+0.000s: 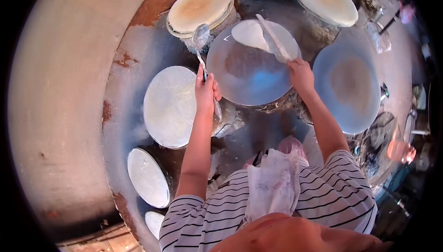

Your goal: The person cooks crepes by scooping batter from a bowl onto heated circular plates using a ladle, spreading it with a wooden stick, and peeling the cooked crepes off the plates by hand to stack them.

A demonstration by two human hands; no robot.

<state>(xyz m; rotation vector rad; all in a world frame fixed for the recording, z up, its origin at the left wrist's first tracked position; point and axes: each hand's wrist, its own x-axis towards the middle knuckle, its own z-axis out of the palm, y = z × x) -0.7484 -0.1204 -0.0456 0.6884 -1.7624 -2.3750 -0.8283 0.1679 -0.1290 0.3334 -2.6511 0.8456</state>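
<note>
My left hand point(207, 90) is closed round the handle of a metal ladle point(201, 35), whose bowl points up and away, near the edge of the round central griddle point(230, 74). My right hand point(301, 76) grips the near end of a long pale flat spreader point(273, 38). The spreader lies across the far right part of the griddle, at the edge of a patch of white batter point(248, 33). The near and left part of the griddle surface is bare and dark.
Round pans with pale tops stand at the back left point(200, 7), back right point(326, 2) and left point(171, 106). A bare bluish griddle point(347, 88) is at the right. Smaller white discs point(148, 177) lie lower left. An orange-lit jar point(401, 152) stands far right.
</note>
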